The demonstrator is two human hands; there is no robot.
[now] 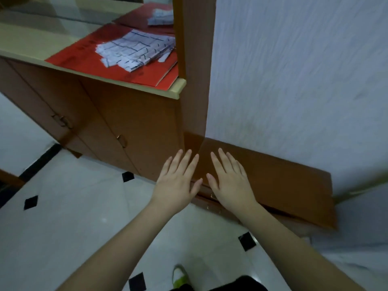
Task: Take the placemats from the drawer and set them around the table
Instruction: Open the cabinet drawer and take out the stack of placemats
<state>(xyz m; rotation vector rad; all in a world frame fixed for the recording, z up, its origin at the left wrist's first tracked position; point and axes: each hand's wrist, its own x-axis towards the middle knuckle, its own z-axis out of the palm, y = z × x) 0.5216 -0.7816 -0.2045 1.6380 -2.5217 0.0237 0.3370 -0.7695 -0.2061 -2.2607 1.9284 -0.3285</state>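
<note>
Fingers straight and slightly spread, your left hand (pixel 177 181) and right hand (pixel 230 179) hover side by side, palms down, holding nothing, over the low brown unit (pixel 273 181) against the white wall (pixel 294 70). No placemats show. Its drawer (pixel 212 199) is just below your right palm, apparently closed. Up left, papers (pixel 136 49) lie on red folders (pixel 84 57).

Under the right hand (pixel 230 181), the drawer front (pixel 212 201) is mostly hidden; print on papers (pixel 136 50) far beyond the hands is unreadable.
</note>
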